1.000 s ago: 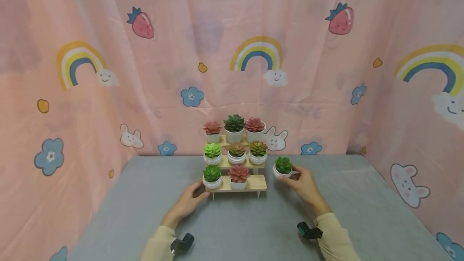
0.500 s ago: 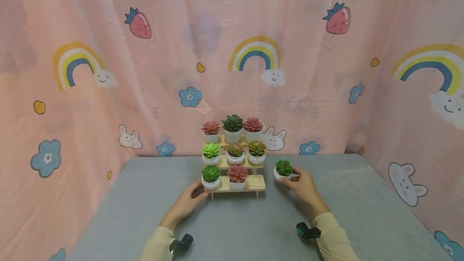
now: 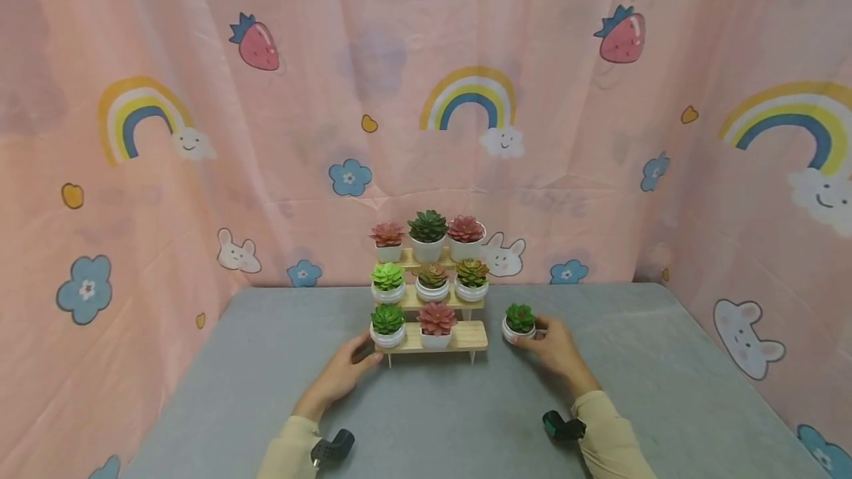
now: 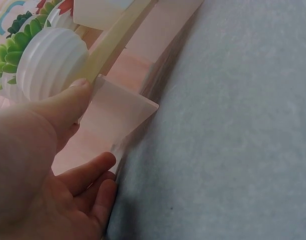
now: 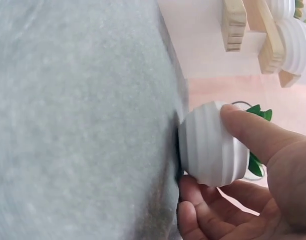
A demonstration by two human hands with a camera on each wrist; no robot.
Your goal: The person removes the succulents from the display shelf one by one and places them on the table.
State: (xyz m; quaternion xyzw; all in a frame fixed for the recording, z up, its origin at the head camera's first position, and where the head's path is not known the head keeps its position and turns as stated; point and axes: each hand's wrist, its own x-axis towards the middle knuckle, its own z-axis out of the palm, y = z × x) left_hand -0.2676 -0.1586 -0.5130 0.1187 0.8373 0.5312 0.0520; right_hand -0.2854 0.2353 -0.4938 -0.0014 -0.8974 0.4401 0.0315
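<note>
In the head view, my right hand [image 3: 554, 350] grips a small green succulent in a ribbed white pot [image 3: 518, 322], just right of a tiered plant stand [image 3: 470, 336]. The right wrist view has the thumb on the pot's side [image 5: 208, 145], fingers curled beneath, its base right at the grey tabletop. My left hand [image 3: 339, 372] holds the left end of the stand's lowest board. Seen from the left wrist, the thumb [image 4: 67, 100] lies on the board's edge beside a ribbed pot [image 4: 52, 62]; the other fingers curl near the white leg [image 4: 120, 102].
On the lowest board stand a green succulent [image 3: 387, 325] at left and a pink one [image 3: 436, 324] in the middle; bare wood shows at its right end. Several more potted succulents fill the upper two tiers. A pink patterned curtain [image 3: 299, 131] hangs behind the grey table [image 3: 426, 420].
My right hand has lowered the potted succulent slightly, down and towards me in the head view. The left hand has kept its place on the stand.
</note>
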